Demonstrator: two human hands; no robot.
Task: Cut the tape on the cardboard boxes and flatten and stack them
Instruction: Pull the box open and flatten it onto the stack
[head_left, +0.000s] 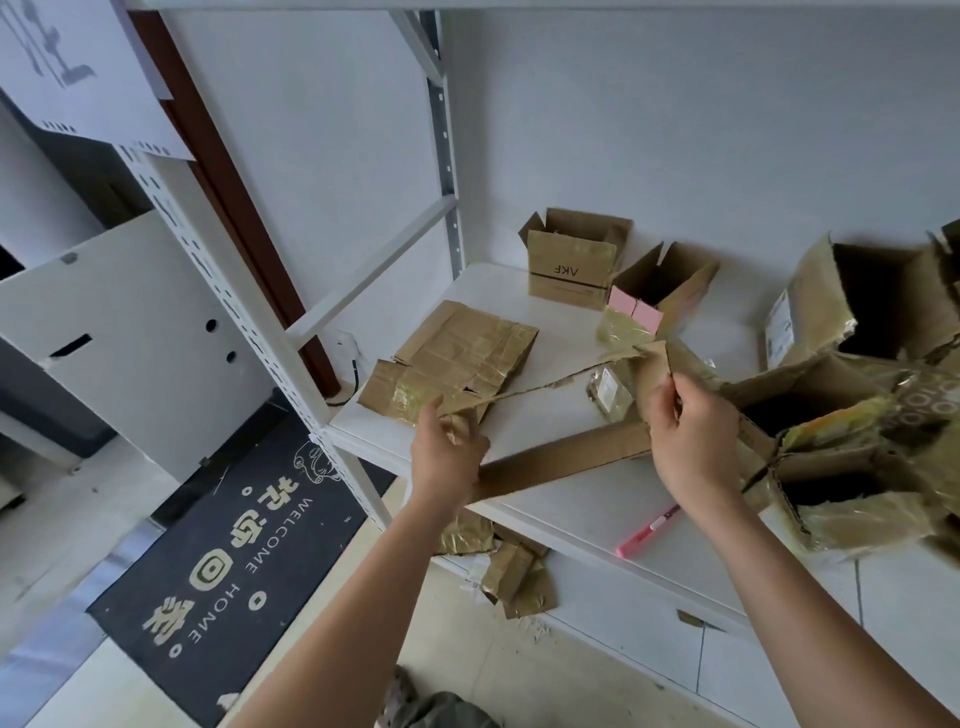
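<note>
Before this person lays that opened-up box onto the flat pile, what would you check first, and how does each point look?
1. Both hands hold the opened brown cardboard box: left hand and right hand each grip an end. Ok.
2. Box fully flat: its walls are apart, open in the middle. Not ok.
3. Flattened brown cardboard pile ready on the white shelf. Ok.
4. Pink utility knife set down, away from the hands. Ok.
5. All tape cut: cannot tell.
6. Floor clear: cardboard scraps lie underneath. Not ok.
</note>
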